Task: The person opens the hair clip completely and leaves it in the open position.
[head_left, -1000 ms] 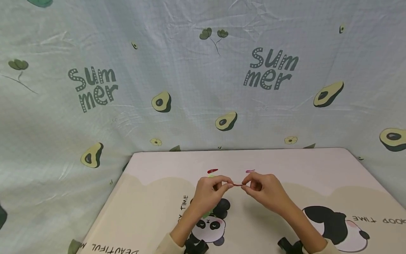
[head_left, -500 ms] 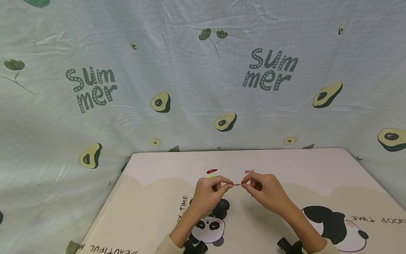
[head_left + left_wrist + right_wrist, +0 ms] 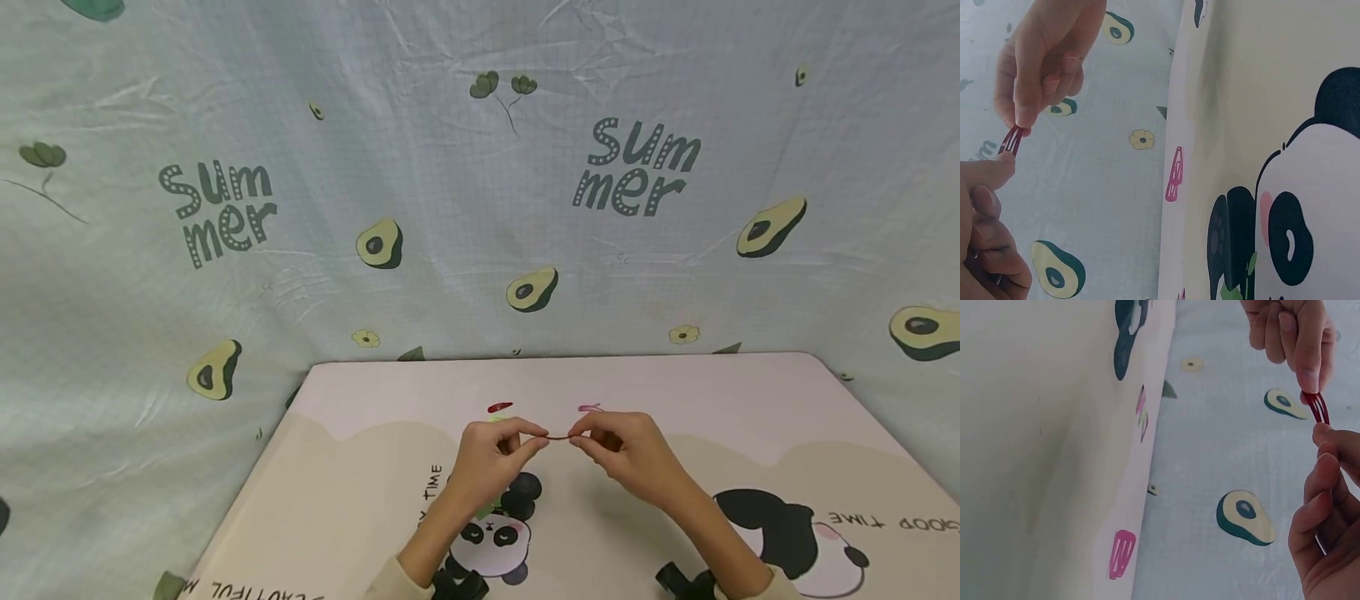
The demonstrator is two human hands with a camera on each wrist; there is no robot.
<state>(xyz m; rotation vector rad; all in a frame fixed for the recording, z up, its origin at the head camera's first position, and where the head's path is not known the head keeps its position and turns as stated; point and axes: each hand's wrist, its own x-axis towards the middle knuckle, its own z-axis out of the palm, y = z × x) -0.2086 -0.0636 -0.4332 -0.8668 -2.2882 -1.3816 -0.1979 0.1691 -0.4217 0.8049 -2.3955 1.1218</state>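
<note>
A dark red snap hair clip [image 3: 558,437] spans the gap between both hands, held above the table. My left hand [image 3: 491,462] pinches one end between thumb and index finger. The other end is pinched the same way by my right hand [image 3: 630,454]. Seen from the left wrist, the clip [image 3: 1011,142] shows its slotted frame, with the fingertips covering its ends. From the right wrist, the same red clip [image 3: 1317,407] looks slightly bowed.
On the table [image 3: 360,392] beyond the hands lie a red hair clip [image 3: 500,407] and a pink hair clip [image 3: 590,407]. A yellow-green clip [image 3: 498,419] is mostly hidden behind the left hand. A hanging avocado-print cloth [image 3: 450,167] stands behind the table's far edge.
Both hands keep their pinch on the hair clip and stay almost in place. The whole view shifts only slightly.
</note>
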